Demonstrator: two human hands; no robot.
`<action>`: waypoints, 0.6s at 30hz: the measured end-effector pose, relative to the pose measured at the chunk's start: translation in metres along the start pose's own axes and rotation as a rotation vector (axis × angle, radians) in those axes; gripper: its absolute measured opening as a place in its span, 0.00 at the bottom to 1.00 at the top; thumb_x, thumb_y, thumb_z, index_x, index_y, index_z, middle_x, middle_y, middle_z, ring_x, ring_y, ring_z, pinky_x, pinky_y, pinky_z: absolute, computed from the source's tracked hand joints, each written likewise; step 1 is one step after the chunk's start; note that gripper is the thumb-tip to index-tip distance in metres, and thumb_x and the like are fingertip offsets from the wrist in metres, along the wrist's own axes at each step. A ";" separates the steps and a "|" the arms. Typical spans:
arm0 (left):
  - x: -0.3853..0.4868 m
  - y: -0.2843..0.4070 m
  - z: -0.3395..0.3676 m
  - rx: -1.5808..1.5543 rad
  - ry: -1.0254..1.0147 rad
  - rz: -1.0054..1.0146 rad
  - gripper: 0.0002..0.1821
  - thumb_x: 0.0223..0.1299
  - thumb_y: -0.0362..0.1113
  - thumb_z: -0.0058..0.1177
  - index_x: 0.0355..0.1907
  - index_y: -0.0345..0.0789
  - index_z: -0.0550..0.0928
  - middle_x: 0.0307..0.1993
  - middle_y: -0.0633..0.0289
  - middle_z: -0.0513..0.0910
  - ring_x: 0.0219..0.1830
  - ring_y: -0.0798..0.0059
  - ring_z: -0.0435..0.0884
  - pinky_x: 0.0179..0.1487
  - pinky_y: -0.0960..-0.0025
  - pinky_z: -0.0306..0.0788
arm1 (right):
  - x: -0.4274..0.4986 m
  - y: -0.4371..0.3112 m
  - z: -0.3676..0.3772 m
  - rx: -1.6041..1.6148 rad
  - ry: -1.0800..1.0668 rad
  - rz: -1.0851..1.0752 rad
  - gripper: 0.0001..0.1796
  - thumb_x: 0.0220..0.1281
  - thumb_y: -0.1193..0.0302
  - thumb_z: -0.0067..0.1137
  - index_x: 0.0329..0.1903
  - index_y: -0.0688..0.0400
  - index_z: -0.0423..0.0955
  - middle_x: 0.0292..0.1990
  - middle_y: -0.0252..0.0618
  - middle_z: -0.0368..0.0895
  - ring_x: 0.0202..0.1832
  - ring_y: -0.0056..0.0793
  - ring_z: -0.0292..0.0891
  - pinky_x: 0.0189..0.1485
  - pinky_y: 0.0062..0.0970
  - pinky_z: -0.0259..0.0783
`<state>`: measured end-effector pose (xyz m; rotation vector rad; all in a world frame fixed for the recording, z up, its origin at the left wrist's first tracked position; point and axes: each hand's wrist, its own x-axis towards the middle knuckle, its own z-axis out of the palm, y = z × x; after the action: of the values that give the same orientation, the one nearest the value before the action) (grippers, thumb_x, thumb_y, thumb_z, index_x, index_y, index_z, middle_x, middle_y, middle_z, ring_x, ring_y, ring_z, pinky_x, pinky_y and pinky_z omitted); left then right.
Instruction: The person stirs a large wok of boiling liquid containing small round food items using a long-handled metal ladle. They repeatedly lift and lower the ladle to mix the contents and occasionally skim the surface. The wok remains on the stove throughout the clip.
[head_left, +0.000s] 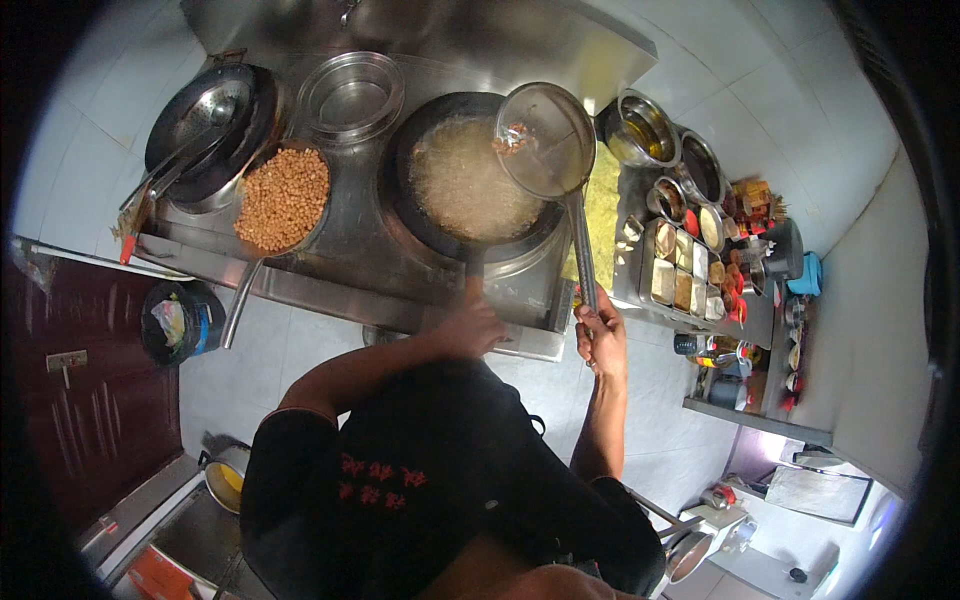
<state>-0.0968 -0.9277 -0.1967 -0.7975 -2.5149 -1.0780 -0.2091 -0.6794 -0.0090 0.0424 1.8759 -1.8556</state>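
Note:
My right hand (602, 337) grips the long handle of a round metal strainer (551, 161), raised over the right side of a dark wok (397, 180). A small clump of brown bits (511, 139) lies in the strainer near its left rim. The wok sits on the stove and holds pale brown, frothy liquid (465, 180). At the wok's near side, my left hand (471, 326) is closed around its handle (475, 266); motion blur softens the fingers. Left of the wok, a long-handled pan or strainer (246, 289) is heaped with peanuts (285, 199).
A second wok (169, 161) with a perforated ladle (219, 109) stands far left, near a steel pot (351, 97). To the right are steel bowls (645, 127) and a seasoning tray (679, 274). A bin (184, 322) stands on the floor below the counter edge.

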 end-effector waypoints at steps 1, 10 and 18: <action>0.000 0.001 -0.001 -0.004 -0.029 -0.024 0.09 0.66 0.38 0.69 0.45 0.38 0.89 0.40 0.58 0.88 0.49 0.58 0.86 0.60 0.50 0.74 | 0.000 0.001 0.000 -0.001 -0.008 0.001 0.22 0.82 0.78 0.58 0.74 0.58 0.77 0.35 0.30 0.78 0.16 0.10 0.60 0.13 0.17 0.54; -0.010 0.008 -0.001 0.202 0.068 0.032 0.09 0.69 0.41 0.68 0.44 0.40 0.87 0.41 0.59 0.85 0.52 0.59 0.84 0.63 0.50 0.75 | -0.040 -0.003 0.015 -0.121 -0.195 0.084 0.40 0.82 0.71 0.63 0.90 0.53 0.62 0.35 0.26 0.81 0.17 0.10 0.61 0.16 0.18 0.55; -0.021 0.015 0.020 0.058 0.217 -0.277 0.12 0.64 0.39 0.68 0.46 0.37 0.85 0.43 0.56 0.84 0.57 0.53 0.83 0.66 0.51 0.76 | -0.080 0.034 0.078 -0.968 -0.484 -0.088 0.42 0.79 0.74 0.62 0.90 0.60 0.59 0.71 0.60 0.85 0.70 0.46 0.86 0.69 0.41 0.80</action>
<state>-0.0716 -0.9126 -0.2116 -0.3022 -2.5027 -1.1026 -0.1013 -0.7257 -0.0077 -0.7434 2.1924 -0.7254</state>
